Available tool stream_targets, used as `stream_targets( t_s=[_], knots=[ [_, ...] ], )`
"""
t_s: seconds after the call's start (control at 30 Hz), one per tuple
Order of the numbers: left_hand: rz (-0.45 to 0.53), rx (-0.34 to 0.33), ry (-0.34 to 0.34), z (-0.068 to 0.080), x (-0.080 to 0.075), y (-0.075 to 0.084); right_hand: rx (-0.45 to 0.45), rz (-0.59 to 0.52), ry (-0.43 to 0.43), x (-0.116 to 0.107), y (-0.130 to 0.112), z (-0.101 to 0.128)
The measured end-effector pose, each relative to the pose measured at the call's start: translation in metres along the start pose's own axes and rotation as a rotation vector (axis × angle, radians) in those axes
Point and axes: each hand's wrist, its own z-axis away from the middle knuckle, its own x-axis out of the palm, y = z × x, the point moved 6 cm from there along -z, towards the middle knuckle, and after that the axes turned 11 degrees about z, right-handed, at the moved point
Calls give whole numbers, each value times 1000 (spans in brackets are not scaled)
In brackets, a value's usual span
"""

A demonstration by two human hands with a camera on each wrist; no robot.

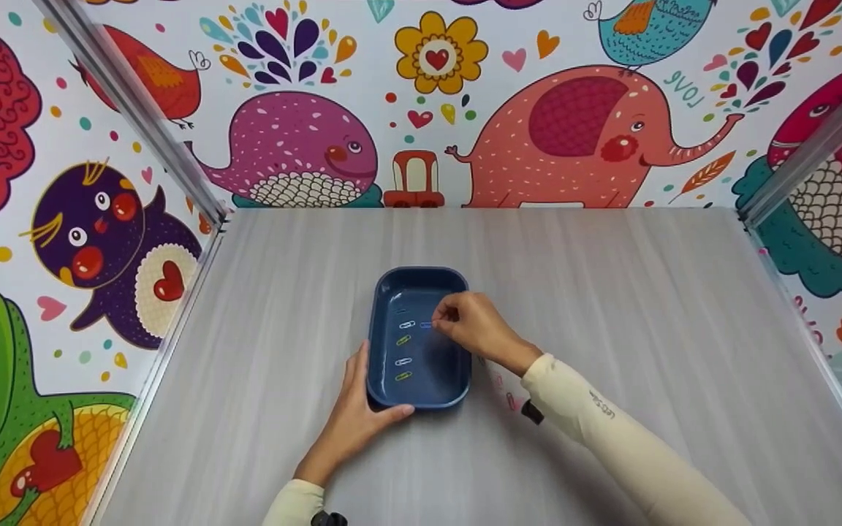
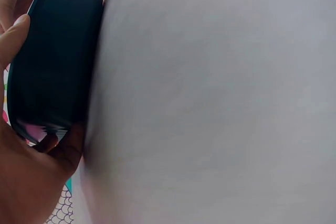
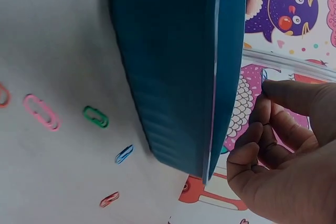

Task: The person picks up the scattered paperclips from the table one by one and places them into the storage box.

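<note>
Blue tray (image 1: 432, 383): one. Hands: two, left hand (image 1: 357, 410) and right hand (image 1: 478, 321). Paper clips in tray: five, i.e. two white clips (image 1: 407, 324), two yellow clips (image 1: 403, 340), one dark teal clip (image 1: 400, 312), faint. Blue paper clip (image 3: 264, 76) in right-hand fingertips: one. Paper clips on table (image 1: 282, 292), right wrist view: five, i.e. one pink clip (image 3: 42, 113), one green clip (image 3: 95, 116), one blue-striped clip (image 3: 124, 154), one red-striped clip (image 3: 109, 199), one orange clip (image 3: 3, 96), cut off.
</note>
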Motion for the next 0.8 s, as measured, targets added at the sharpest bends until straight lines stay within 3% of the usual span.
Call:
stream_targets(
  t_s=[0.57,0.8],
  knots=[
    [12,21,-12,0,-1,1,-36,-4,-22,9,-13,-34],
    [8,22,-16,0,-1,1,25,-90,-82,14,-8,-42]
  ],
)
